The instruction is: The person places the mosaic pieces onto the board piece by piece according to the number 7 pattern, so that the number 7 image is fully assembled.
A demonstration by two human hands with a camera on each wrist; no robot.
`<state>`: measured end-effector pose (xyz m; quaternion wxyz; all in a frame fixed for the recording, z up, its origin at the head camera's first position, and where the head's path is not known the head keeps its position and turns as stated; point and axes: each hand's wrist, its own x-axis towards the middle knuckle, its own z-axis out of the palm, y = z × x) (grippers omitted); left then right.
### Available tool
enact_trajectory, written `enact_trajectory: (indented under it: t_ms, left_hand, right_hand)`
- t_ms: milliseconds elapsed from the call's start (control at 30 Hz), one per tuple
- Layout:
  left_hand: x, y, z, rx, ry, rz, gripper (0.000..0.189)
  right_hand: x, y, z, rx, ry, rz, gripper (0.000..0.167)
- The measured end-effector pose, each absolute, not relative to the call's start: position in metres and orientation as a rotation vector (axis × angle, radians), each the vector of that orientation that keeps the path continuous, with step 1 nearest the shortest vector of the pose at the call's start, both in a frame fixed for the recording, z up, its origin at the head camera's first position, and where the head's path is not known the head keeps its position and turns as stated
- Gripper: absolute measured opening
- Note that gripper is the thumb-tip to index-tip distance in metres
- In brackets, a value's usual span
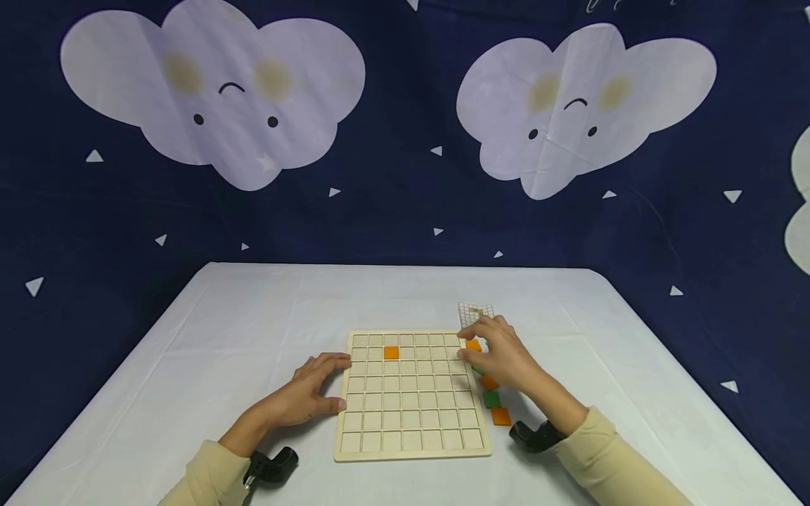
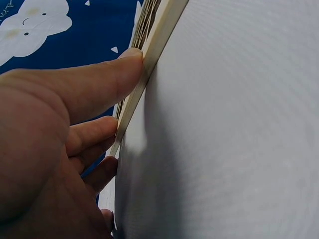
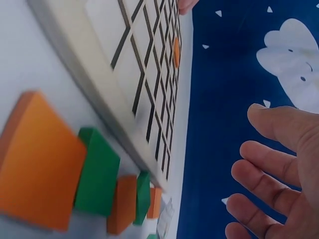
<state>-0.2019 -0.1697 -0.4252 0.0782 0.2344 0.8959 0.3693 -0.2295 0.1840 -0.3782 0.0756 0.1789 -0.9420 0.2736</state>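
Note:
A pale wooden grid board (image 1: 411, 455) lies on the table, with one orange square tile (image 1: 391, 353) in a cell of its upper part. My left hand (image 1: 305, 395) rests along the board's left edge, thumb and fingertips against the rim; the left wrist view shows the thumb (image 2: 107, 82) at that wooden edge (image 2: 149, 72). Over the board's upper right corner hovers my right hand (image 1: 500, 355), its fingers loosely bent and spread from the thumb. In the right wrist view nothing sits between the fingers of this hand (image 3: 284, 164).
Along the board's right side runs a row of orange and green tiles, including a green tile (image 1: 491, 399) and an orange tile (image 1: 500, 417) at the near end. Behind the right hand lies a small card with a printed grid (image 1: 476, 309). A dark cloud-print cloth (image 1: 405, 211) hangs behind the table.

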Motion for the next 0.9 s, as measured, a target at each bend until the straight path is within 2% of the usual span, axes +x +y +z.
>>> enact_trajectory:
  t_ms: [900]
  left_hand:
    - [-0.201, -0.169, -0.424, 0.712, 2.678, 1.12, 0.064]
  right_hand:
    - [-0.244, 0.236, -0.392, 0.393, -2.865, 0.81, 0.035]
